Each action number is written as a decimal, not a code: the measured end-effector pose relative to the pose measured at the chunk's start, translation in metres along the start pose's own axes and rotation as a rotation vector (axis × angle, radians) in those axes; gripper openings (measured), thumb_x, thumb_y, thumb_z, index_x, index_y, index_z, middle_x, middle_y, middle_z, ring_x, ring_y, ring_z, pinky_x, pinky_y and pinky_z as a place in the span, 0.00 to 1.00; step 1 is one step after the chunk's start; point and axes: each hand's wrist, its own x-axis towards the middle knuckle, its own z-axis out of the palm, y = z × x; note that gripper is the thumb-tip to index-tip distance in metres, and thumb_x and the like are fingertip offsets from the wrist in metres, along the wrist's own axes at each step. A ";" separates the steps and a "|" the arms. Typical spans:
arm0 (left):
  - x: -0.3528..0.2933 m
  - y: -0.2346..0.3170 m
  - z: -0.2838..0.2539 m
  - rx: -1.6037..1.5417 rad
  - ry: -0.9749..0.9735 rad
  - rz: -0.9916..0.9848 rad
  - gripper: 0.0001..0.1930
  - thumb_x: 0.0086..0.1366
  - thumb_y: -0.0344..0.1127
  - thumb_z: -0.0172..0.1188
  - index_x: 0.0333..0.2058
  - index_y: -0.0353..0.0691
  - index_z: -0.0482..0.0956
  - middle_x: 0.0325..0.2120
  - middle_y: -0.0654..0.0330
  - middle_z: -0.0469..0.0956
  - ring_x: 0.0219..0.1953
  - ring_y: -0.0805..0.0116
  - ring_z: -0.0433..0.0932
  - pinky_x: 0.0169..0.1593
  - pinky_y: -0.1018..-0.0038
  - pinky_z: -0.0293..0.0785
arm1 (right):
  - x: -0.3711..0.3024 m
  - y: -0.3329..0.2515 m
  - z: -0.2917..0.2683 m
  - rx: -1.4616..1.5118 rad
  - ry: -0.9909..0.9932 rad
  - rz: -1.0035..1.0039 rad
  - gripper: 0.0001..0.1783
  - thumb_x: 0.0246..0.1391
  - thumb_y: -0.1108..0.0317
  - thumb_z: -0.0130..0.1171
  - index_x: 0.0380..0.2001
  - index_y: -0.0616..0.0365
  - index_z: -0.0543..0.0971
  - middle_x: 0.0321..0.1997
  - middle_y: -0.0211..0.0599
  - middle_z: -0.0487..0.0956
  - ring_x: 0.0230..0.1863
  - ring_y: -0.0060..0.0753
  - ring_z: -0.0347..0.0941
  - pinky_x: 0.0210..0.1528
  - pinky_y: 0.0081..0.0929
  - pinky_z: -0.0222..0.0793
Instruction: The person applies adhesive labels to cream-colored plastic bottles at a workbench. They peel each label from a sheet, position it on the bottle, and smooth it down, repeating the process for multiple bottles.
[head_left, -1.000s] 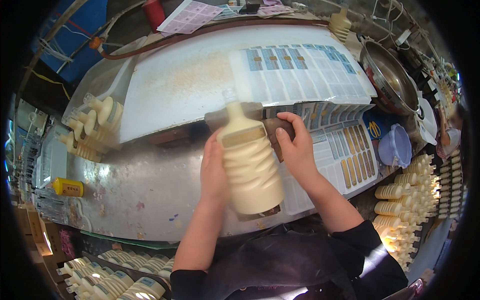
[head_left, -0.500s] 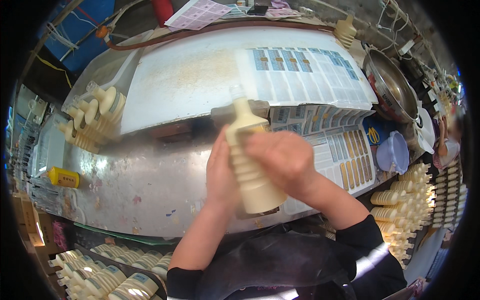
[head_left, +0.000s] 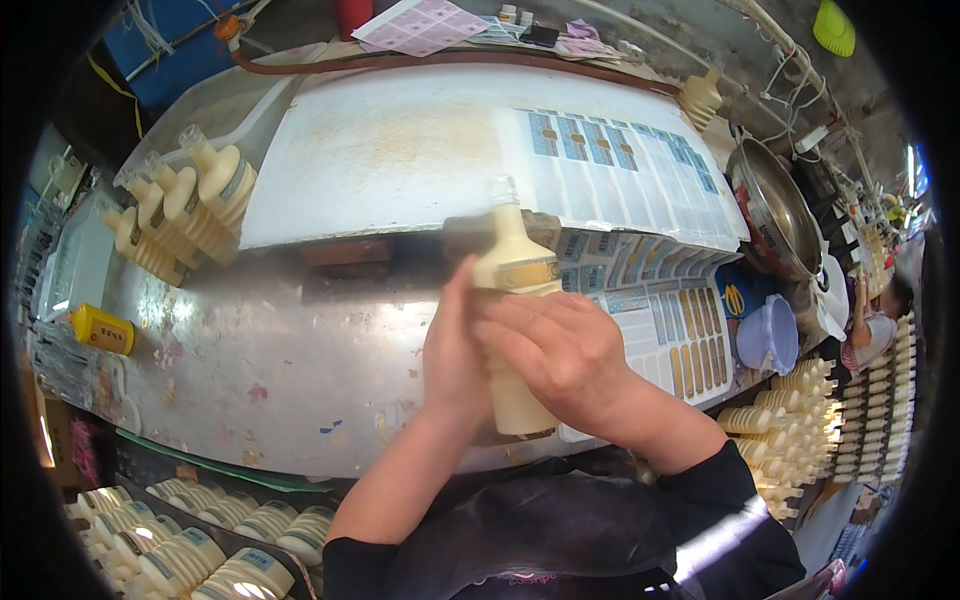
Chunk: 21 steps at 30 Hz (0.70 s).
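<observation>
Head view gives me one cream-coloured bottle [head_left: 510,243] between the person's two bare hands, over the near side of the metal table [head_left: 270,370], its clear neck pointing away. I see the left hand [head_left: 452,350] holding the ribbed body from its left side, fingers up along it. The right hand [head_left: 565,345] lies across the front, fingers reaching left just below the gold label [head_left: 530,273]; I cannot tell whether it grips or only presses. Behind the bottle I make out a brown block [head_left: 468,238], and beyond that a white board [head_left: 400,150]. To the right I have a sheet of gold and blue labels [head_left: 690,345], then a pale purple bucket [head_left: 768,335] and a wide metal pan [head_left: 785,205]. On my left, similar bottles [head_left: 222,185] lean together, with a yellow container [head_left: 103,330] nearer the person.
</observation>
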 end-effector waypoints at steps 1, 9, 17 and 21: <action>0.001 -0.001 -0.004 0.056 -0.010 0.015 0.28 0.83 0.49 0.36 0.70 0.39 0.65 0.63 0.56 0.72 0.63 0.64 0.71 0.67 0.66 0.66 | 0.002 -0.002 -0.002 0.007 -0.024 -0.001 0.15 0.40 0.72 0.63 0.36 0.59 0.82 0.38 0.36 0.82 0.38 0.36 0.82 0.36 0.33 0.75; -0.004 0.005 0.006 -0.017 0.059 -0.047 0.30 0.82 0.55 0.34 0.70 0.41 0.65 0.64 0.55 0.71 0.65 0.63 0.70 0.69 0.63 0.65 | 0.007 0.001 0.004 -0.037 0.037 0.059 0.15 0.43 0.72 0.64 0.38 0.57 0.83 0.38 0.33 0.84 0.37 0.37 0.82 0.38 0.34 0.76; 0.004 0.005 0.000 0.181 0.017 0.041 0.26 0.82 0.57 0.37 0.62 0.43 0.66 0.54 0.57 0.75 0.55 0.67 0.77 0.60 0.67 0.76 | 0.010 0.024 -0.003 0.389 0.290 0.617 0.12 0.55 0.73 0.68 0.43 0.62 0.84 0.38 0.48 0.86 0.35 0.46 0.85 0.39 0.31 0.80; 0.020 0.003 -0.003 0.512 0.052 0.026 0.23 0.82 0.55 0.40 0.58 0.41 0.66 0.50 0.59 0.76 0.50 0.72 0.77 0.53 0.72 0.77 | -0.006 0.027 0.001 0.264 0.127 0.700 0.13 0.56 0.70 0.68 0.44 0.61 0.84 0.38 0.49 0.86 0.35 0.47 0.85 0.38 0.33 0.80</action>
